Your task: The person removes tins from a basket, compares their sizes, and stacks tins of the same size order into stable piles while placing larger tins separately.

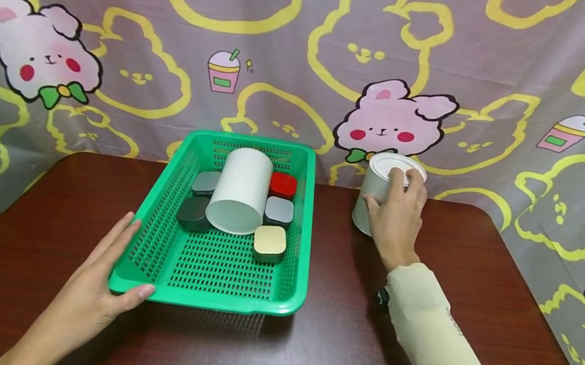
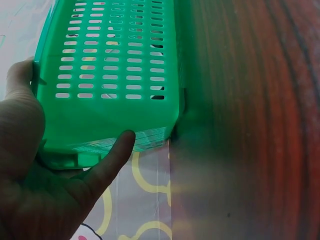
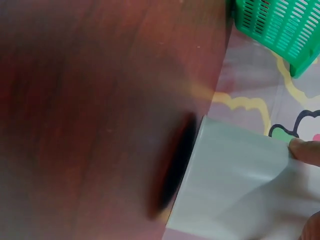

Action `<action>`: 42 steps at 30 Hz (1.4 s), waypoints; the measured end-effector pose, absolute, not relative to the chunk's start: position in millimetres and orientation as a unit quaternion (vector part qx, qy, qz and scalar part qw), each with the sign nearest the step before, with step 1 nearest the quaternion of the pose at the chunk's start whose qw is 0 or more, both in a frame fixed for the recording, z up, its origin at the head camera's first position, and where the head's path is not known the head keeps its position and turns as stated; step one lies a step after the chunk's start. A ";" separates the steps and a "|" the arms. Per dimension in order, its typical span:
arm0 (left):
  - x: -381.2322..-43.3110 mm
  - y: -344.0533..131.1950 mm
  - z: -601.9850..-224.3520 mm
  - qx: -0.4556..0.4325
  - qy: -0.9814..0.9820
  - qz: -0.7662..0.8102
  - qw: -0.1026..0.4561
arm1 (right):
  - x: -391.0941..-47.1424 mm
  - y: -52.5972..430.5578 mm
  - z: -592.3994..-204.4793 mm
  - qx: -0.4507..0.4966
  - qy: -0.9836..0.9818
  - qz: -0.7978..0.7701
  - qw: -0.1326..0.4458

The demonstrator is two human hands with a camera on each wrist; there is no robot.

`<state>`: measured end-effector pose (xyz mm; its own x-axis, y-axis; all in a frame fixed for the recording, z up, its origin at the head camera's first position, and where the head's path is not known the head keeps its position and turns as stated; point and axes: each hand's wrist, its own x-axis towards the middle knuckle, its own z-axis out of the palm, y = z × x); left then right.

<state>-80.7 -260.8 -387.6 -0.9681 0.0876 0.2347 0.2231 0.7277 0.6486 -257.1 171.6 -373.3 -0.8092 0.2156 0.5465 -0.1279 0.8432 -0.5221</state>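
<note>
Canister (image 1: 372,189) is gripped from above by right hand (image 1: 399,218), basket (image 1: 211,302) corner by left hand (image 1: 98,282).

The right sleeve (image 1: 446,357) is beige — with a small dark marking (image 1: 454,324).

You've got a lane over the worktop (image 1: 325,349) between green basket (image 1: 302,268) and white can (image 1: 369,208). Your right hand (image 1: 398,226) blocks the can's top. Basket's open above, walls stop you sideways; room inside at the near end, white cylinder (image 1: 241,190) and small containers (image 1: 280,208) crowd the middle. Patterned curtain (image 1: 278,57) closes off the back.
</note>
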 end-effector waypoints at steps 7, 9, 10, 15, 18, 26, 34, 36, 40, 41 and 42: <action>-80.7 -260.7 -386.1 -0.080 -0.925 -0.359 0.090 | -256.3 175.4 -376.7 -0.018 -0.908 0.280 0.310; -80.7 -260.9 -386.7 -0.079 -0.927 -0.355 0.092 | -256.4 175.9 -376.8 -0.016 -0.908 0.280 0.310; -80.5 -261.1 -387.1 -0.079 -0.928 -0.351 0.094 | -256.4 176.2 -376.8 -0.016 -0.908 0.281 0.310; -80.2 -262.0 -389.2 -0.082 -0.929 -0.345 0.102 | -256.5 177.1 -376.9 -0.016 -0.910 0.277 0.309; -80.3 -262.2 -389.6 -0.085 -0.928 -0.346 0.105 | -256.7 177.1 -376.8 -0.020 -0.912 0.273 0.304; -81.4 -262.1 -388.7 -0.082 -0.925 -0.358 0.094 | -256.6 175.6 -373.6 -0.039 -0.923 0.256 0.285; -81.4 -262.4 -390.1 -0.090 -0.926 -0.352 0.105 | -252.9 175.4 -363.7 -0.043 -0.933 0.233 0.271; -81.8 -262.3 -389.9 -0.091 -0.925 -0.352 0.107 | -251.4 175.5 -358.9 -0.044 -0.936 0.232 0.260; -82.6 -261.6 -388.6 -0.089 -0.924 -0.358 0.100 | -248.0 173.0 -348.0 -0.043 -0.943 0.225 0.241; -82.5 -261.5 -388.5 -0.089 -0.924 -0.359 0.101 | -247.0 171.4 -344.9 -0.042 -0.944 0.224 0.238; -82.4 -261.8 -388.8 -0.089 -0.924 -0.358 0.103 | -246.0 169.6 -341.8 -0.039 -0.945 0.220 0.237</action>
